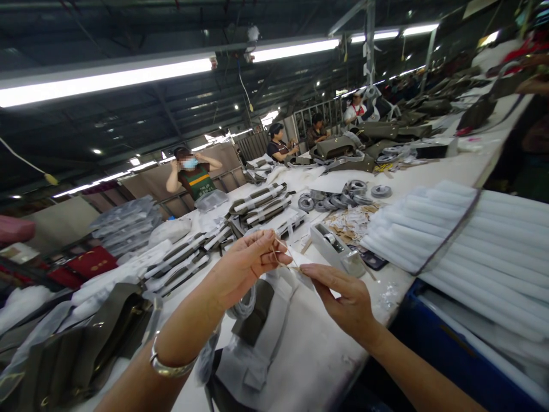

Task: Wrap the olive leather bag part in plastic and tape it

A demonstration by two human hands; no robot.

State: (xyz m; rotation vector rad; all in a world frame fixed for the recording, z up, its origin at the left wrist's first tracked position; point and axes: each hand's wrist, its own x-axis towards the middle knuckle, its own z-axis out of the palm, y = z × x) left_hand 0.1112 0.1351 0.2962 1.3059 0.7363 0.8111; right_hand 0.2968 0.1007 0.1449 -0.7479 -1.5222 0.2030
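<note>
My left hand (244, 264) is raised over the white table (309, 355), its fingers pinched on a thin string or band (285, 254) that runs toward my right hand. My right hand (343, 297) reaches in from the right with fingers closed at the string's other end, near a small tag. A silver bracelet (167, 363) circles my left wrist. Below the hands lies an olive strap piece (255, 317) with white wrapping and a clear plastic bag.
A tape dispenser (338, 246) stands just beyond my right hand. Wrapped olive straps (261, 203), grey tape rolls (338, 197) and white foam rolls (472, 234) cover the table. A blue bin (433, 349) sits at right. Several workers stand and sit at the back.
</note>
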